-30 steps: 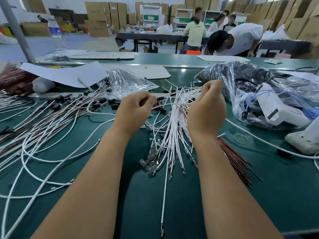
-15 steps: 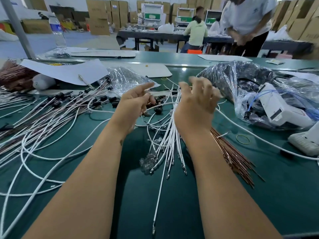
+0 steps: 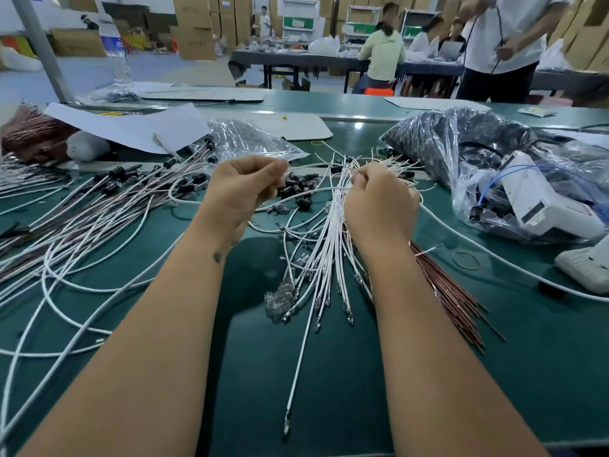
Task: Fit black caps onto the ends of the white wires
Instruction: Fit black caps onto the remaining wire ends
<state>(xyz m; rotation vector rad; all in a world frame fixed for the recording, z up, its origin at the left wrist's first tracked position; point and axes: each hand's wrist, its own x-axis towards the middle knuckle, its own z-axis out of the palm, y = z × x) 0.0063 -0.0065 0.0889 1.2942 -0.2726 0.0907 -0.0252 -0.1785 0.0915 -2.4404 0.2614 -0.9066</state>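
Both hands are now curling closed, left hand (image 3: 242,189) fisting near loose black caps (image 3: 298,188), right hand (image 3: 379,199) pinching white wires (image 3: 333,232).

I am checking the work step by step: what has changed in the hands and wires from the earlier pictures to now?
Half a second ago both hands had their fingers spread. Now the left hand is curled again, its hold hidden, and the right hand has closed on the white wires. The loose black caps between the hands and the capped wires at left stayed put.
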